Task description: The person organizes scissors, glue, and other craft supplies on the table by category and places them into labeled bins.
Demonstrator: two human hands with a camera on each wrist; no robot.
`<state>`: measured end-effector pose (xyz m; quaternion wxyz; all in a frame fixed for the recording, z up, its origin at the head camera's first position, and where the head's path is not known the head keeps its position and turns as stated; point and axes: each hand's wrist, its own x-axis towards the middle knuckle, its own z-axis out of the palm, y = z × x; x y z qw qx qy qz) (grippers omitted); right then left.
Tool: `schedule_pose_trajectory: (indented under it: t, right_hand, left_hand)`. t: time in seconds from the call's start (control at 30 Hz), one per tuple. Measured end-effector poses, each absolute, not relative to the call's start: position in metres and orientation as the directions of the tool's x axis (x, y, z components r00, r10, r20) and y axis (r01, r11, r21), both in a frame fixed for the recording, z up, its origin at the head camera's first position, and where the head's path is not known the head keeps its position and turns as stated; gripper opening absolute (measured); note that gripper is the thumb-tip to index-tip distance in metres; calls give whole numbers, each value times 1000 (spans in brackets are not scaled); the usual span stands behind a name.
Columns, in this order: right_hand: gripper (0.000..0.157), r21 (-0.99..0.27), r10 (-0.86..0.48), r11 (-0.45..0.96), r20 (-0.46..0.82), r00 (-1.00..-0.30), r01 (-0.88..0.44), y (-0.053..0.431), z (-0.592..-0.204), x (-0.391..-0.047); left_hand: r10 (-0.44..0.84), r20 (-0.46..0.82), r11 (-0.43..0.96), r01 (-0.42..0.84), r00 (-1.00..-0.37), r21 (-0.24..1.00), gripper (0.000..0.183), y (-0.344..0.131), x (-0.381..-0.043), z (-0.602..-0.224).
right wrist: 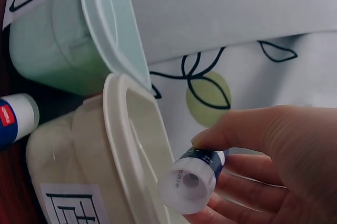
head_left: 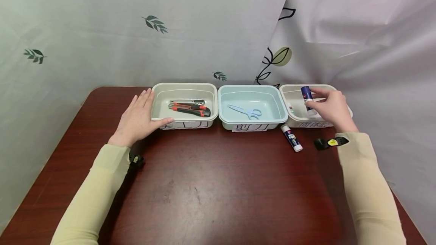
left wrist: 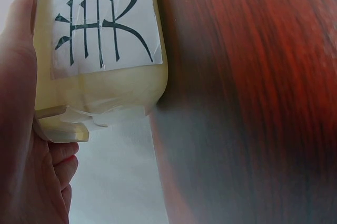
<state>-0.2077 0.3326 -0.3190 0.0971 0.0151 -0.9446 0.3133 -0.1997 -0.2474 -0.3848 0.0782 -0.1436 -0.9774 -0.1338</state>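
My right hand (head_left: 332, 107) pinches a dark blue and white glue stick (head_left: 307, 94), tilted over the right cream bin (head_left: 284, 90). In the right wrist view, the white hollow end of this glue stick (right wrist: 185, 190) faces the camera. Another glue stick (head_left: 291, 138) lies on the table before the bins. Inside the right bin, a small white and green piece (head_left: 290, 108) shows, mostly hidden. My left hand (head_left: 137, 118) rests against the left cream bin (head_left: 184, 86), straight fingers along its side and thumb by the front rim.
Several utility knives (head_left: 190, 109) lie in the left bin. Light blue scissors (head_left: 246, 112) lie in the middle blue bin (head_left: 253, 90). Paper labels with handwriting are on the bins' fronts. The bins stand at the back of the brown table (head_left: 211, 184), before a patterned curtain (head_left: 211, 29).
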Motion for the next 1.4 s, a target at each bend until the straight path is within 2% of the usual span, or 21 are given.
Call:
schedule_pose_trajectory:
  t: [1.0, 1.4]
  right_hand:
    - [53, -586, 109, 810, 164, -981, -8, 350, -348, -223]
    - [56, -615, 127, 789, 179, -976, -10, 347, -340, -217]
  left_hand:
    - [261, 189, 921, 303, -947, 244, 119, -246, -197, -386]
    - [260, 189, 921, 302, -947, 245, 119, -246, -198, -384]
